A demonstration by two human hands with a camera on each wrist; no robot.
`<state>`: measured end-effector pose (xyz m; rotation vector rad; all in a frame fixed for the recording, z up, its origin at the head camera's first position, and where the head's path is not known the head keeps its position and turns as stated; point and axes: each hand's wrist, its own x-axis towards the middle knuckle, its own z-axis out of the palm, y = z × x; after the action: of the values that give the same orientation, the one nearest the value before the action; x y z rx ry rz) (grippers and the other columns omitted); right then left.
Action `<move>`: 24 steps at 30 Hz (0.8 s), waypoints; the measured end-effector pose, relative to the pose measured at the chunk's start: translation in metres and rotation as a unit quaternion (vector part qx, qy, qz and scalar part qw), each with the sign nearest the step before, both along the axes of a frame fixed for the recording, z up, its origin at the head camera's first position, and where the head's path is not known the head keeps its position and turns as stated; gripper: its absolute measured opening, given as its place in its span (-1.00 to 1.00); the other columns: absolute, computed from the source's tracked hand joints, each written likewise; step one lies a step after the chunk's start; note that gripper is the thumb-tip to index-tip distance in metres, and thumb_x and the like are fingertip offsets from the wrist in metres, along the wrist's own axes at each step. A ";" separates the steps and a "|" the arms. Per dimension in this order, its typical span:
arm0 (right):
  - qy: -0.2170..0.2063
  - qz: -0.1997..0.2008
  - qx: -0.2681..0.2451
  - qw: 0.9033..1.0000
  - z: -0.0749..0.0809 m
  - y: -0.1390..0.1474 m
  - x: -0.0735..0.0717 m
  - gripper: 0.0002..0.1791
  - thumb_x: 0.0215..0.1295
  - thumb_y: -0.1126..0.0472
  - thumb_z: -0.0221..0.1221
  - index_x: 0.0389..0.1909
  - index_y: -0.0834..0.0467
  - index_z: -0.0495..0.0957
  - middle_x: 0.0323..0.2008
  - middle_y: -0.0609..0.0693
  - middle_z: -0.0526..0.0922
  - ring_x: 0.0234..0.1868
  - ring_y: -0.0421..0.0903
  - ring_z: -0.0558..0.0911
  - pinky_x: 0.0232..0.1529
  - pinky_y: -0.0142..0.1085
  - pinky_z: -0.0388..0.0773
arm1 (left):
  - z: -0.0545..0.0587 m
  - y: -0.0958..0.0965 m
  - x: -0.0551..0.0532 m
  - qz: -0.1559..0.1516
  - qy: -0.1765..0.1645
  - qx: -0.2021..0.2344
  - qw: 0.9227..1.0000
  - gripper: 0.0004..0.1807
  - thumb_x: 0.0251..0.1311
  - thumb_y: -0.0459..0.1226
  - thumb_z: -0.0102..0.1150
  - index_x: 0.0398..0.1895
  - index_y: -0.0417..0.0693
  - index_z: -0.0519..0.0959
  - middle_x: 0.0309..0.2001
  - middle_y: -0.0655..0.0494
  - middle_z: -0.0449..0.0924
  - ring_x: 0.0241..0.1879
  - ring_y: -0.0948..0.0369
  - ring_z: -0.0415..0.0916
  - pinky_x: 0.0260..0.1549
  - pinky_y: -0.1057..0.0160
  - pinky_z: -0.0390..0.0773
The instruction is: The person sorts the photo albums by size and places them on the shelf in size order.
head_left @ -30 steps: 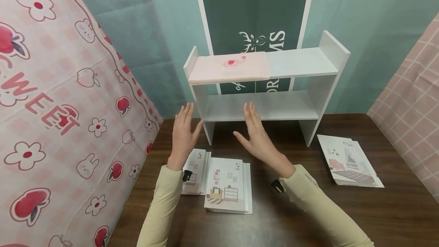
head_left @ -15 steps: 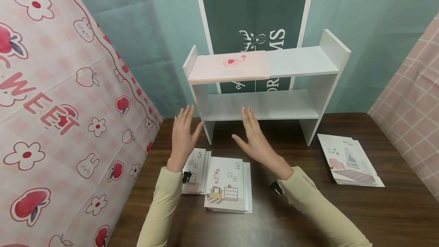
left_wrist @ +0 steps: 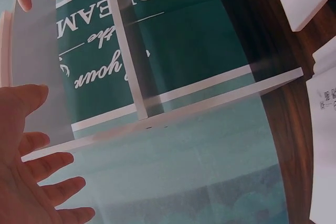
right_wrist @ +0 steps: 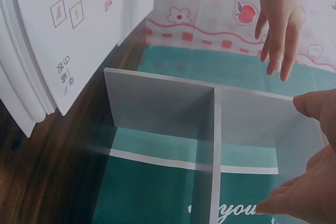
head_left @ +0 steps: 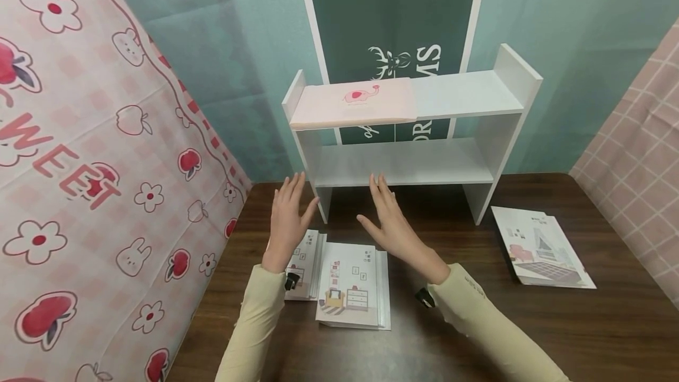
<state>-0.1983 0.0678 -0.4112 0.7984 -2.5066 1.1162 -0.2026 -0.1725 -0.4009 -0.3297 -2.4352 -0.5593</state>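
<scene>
The left hand (head_left: 289,220) and the right hand (head_left: 394,226) are raised wide and empty over the table (head_left: 451,341), fingers extended and thumbs angled inward, in front of a white shelf unit (head_left: 403,164) whose top board bears a flat pink elephant-printed item (head_left: 329,108) at its left. Nearer the person, a middle booklet stack (head_left: 347,287) lies just beside a left booklet stack (head_left: 303,264) partly hidden by the left hand and wrist, while a right booklet stack (head_left: 543,249) lies well apart, toward the table's right side.
</scene>
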 end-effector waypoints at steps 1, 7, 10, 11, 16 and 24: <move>-0.002 0.000 0.000 1.000 0.000 0.000 0.001 -0.06 0.25 0.08 0.17 0.46 0.16 -0.23 0.45 0.24 -0.20 0.46 0.08 -0.17 0.36 0.12 -0.15 | -0.001 0.000 0.000 0.000 -0.003 0.001 1.000 -0.30 0.22 -0.10 0.15 0.39 -0.05 0.18 0.33 -0.10 0.25 0.37 -0.04 0.07 0.30 -0.16 0.01; -0.018 0.005 0.002 1.000 -0.003 -0.003 0.002 -0.05 0.24 0.08 0.18 0.46 0.17 -0.21 0.44 0.25 -0.19 0.45 0.13 -0.14 0.35 0.14 -0.14 | -0.006 0.000 0.001 0.002 -0.007 0.004 1.000 -0.32 0.23 -0.10 0.13 0.38 -0.03 0.19 0.32 -0.06 0.26 0.36 -0.03 0.09 0.30 -0.16 0.02; -0.022 0.005 0.002 1.000 -0.004 -0.003 0.004 -0.06 0.24 0.08 0.18 0.46 0.16 -0.21 0.44 0.26 -0.18 0.45 0.15 -0.12 0.35 0.14 -0.16 | -0.008 0.000 0.002 0.001 -0.005 0.002 1.000 -0.33 0.23 -0.08 0.12 0.37 -0.04 0.20 0.32 -0.05 0.27 0.36 -0.03 0.10 0.29 -0.18 0.04; -0.024 0.006 0.000 1.000 -0.004 -0.003 0.004 -0.06 0.24 0.09 0.18 0.46 0.16 -0.21 0.44 0.26 -0.17 0.44 0.15 -0.12 0.36 0.14 -0.17 | -0.009 0.000 0.002 0.001 -0.006 0.002 1.000 -0.34 0.23 -0.08 0.12 0.37 -0.04 0.21 0.32 -0.04 0.27 0.36 -0.02 0.10 0.29 -0.18 0.04; -0.032 0.019 -0.008 0.999 -0.002 -0.004 0.008 -0.08 0.27 0.07 0.16 0.46 0.15 -0.21 0.45 0.21 -0.21 0.45 0.13 -0.10 0.38 0.10 -0.20 | -0.011 0.000 0.005 0.004 -0.003 0.005 1.000 -0.34 0.23 -0.08 0.12 0.37 -0.04 0.22 0.28 -0.05 0.33 0.36 -0.01 0.11 0.29 -0.17 0.05; -0.034 0.027 0.006 0.999 -0.001 -0.005 0.010 -0.10 0.28 0.05 0.14 0.46 0.14 -0.20 0.47 0.09 -0.15 0.46 0.07 -0.11 0.37 0.11 -0.12 | -0.015 -0.003 0.007 0.001 -0.007 0.005 1.000 -0.35 0.24 -0.06 0.10 0.37 -0.04 0.21 0.25 -0.08 0.36 0.35 -0.02 0.11 0.28 -0.17 0.06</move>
<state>-0.1882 0.0630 -0.4121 0.8508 -2.5640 1.1660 -0.1956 -0.1751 -0.4161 -0.3191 -2.4443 -0.5750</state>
